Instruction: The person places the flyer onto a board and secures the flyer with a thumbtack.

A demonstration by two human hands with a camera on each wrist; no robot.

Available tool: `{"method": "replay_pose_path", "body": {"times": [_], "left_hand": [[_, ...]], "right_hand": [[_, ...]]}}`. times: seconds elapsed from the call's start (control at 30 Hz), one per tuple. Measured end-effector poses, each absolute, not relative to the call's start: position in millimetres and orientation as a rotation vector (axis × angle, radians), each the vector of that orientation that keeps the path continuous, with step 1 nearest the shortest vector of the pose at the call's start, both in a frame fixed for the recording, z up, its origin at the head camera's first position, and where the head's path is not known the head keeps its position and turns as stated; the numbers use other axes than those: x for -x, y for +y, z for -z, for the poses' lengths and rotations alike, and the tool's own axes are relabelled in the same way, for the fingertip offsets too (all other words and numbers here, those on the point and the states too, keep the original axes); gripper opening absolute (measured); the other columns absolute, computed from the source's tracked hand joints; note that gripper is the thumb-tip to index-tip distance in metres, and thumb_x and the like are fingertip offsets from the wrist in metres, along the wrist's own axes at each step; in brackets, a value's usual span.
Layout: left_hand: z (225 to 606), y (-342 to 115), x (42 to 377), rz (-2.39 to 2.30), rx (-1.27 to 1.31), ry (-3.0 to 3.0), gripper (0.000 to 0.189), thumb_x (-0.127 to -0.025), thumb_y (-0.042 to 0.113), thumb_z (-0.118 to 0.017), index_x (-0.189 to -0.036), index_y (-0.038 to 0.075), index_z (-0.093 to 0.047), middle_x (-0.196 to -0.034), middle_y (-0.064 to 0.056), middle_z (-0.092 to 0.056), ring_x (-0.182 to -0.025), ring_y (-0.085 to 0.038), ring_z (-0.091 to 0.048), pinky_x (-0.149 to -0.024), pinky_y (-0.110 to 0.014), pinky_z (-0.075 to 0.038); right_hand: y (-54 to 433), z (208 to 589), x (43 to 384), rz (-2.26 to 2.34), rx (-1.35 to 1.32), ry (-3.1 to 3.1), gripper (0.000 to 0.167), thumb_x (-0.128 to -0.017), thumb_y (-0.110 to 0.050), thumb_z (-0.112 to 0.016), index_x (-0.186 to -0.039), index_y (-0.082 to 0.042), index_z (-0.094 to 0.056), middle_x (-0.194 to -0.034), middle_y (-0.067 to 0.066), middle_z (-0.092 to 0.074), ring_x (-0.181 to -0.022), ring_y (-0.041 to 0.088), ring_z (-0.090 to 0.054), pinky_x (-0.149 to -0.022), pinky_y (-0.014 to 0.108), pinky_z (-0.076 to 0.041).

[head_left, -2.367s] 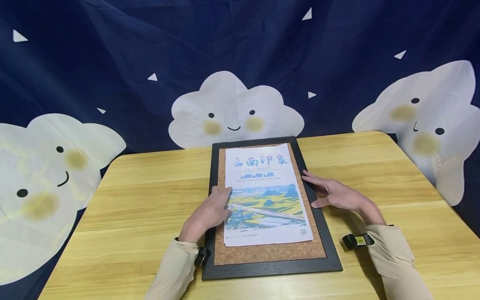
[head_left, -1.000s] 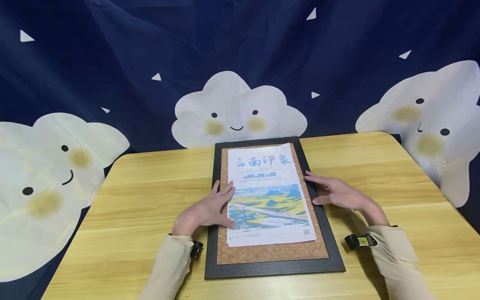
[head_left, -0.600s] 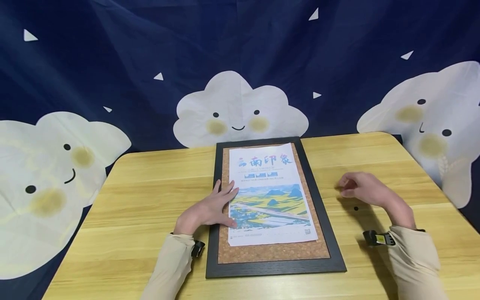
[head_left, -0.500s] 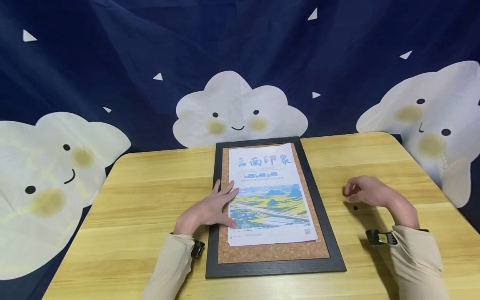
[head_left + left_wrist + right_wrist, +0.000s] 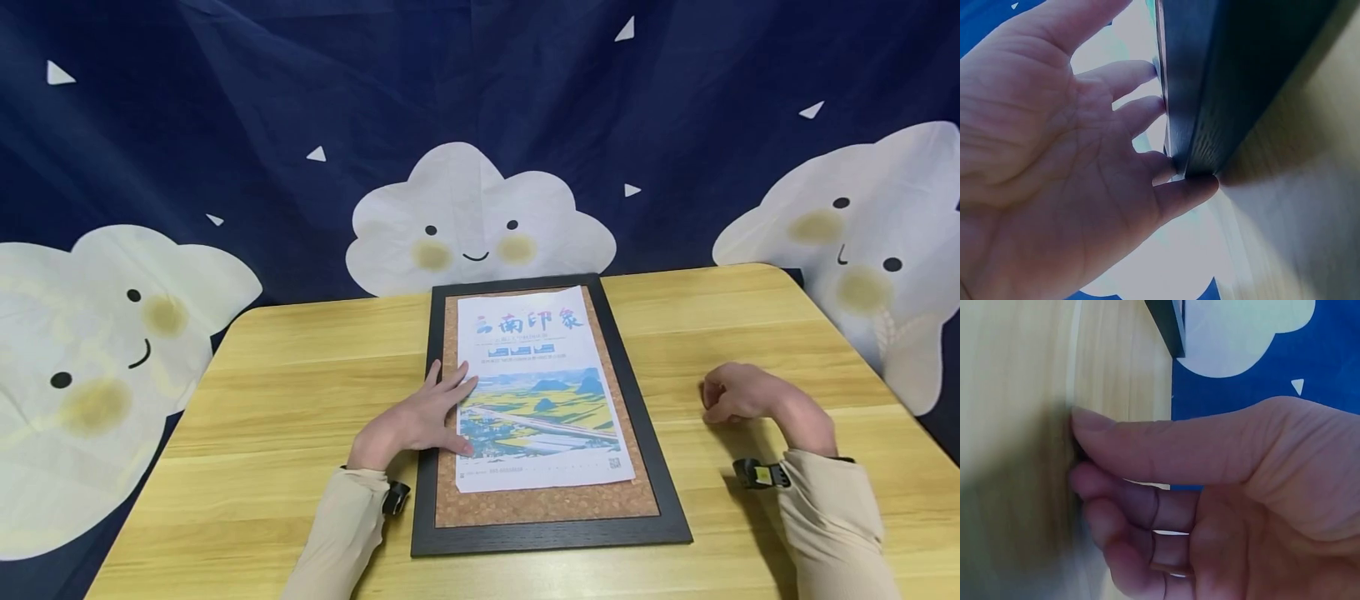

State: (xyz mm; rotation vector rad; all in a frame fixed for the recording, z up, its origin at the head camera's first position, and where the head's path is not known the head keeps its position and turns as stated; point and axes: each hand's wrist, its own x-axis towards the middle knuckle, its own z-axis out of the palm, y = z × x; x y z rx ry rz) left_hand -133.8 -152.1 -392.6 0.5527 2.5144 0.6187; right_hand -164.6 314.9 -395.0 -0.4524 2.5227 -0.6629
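A white printed poster [image 5: 536, 358] with a blue-and-yellow landscape lies on a cork board [image 5: 547, 504] in a black frame [image 5: 551, 537]. My left hand [image 5: 412, 421] rests spread over the poster's left side and the frame's left edge; in the left wrist view its fingertips touch the frame. To the right of the frame, my right hand [image 5: 757, 398] is down at the table, fingers curled. Thumb and forefinger pinch a small black round piece [image 5: 1079, 450], mostly hidden, its exact kind unclear.
The wooden table [image 5: 300, 400] carries the framed board near its middle, reaching the far edge. Behind hangs a dark blue curtain [image 5: 262, 75] with white smiling clouds. Each wrist wears a black strapped device.
My left hand spread its fingers on the poster and stayed. My right hand left the frame's right edge, moved right and came down over the black piece, which the fingers now cover.
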Motion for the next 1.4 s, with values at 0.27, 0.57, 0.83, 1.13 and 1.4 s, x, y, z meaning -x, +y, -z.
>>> {"method": "replay_pose_path", "body": {"times": [0.27,0.57,0.83,1.13,1.4], "left_hand": [[391,-151,134,-0.586,-0.526,2.519,0.096,-0.086,0.041,-0.084,-0.164,0.017,-0.033,-0.174,-0.009,-0.005,-0.155,-0.043,0.013,-0.115,-0.064,-0.031],[391,-152,133,-0.55,-0.495,2.542,0.094,-0.086,0.04,-0.085,-0.163,0.023,-0.035,-0.174,-0.003,-0.006,-0.157,-0.039,0.011,-0.116,-0.065,-0.03],[389,-155,133,-0.569,-0.5,2.539,0.095,-0.086,0.041,-0.084,-0.164,0.019,-0.034,-0.174,-0.004,-0.007,-0.157,-0.038,0.008,-0.116,-0.065,-0.03],[389,-155,134,-0.601,-0.507,2.522,0.094,-0.087,0.037,-0.084,-0.164,0.018,-0.033,-0.174,-0.005,-0.006,-0.157,-0.039,0.011,-0.116,-0.064,-0.031],[389,-150,131,-0.62,-0.503,2.505,0.093,-0.088,0.031,-0.084,-0.164,0.016,-0.032,-0.174,-0.007,-0.004,-0.156,-0.039,0.013,-0.116,-0.061,-0.033]], "right_hand": [[311,396,165,0.689,0.495,2.536,0.015,-0.08,-0.001,-0.074,-0.075,-0.005,-0.061,-0.067,-0.004,-0.054,-0.06,0.014,-0.051,-0.055,0.029,-0.042],[308,394,166,0.687,0.463,2.532,0.014,-0.083,0.001,-0.072,-0.077,-0.003,-0.061,-0.068,-0.002,-0.054,-0.062,0.015,-0.051,-0.056,0.031,-0.042],[307,395,167,0.683,0.45,2.525,0.014,-0.085,0.0,-0.072,-0.077,-0.004,-0.061,-0.068,-0.002,-0.054,-0.062,0.016,-0.052,-0.057,0.032,-0.043],[305,396,169,0.674,0.512,2.629,0.015,-0.088,-0.004,-0.075,-0.079,-0.006,-0.062,-0.073,-0.003,-0.056,-0.065,0.015,-0.05,-0.059,0.031,-0.042],[294,394,169,0.776,0.497,2.801,0.013,-0.093,-0.005,-0.074,-0.085,-0.007,-0.065,-0.08,-0.003,-0.062,-0.073,0.015,-0.051,-0.063,0.03,-0.041]]}}
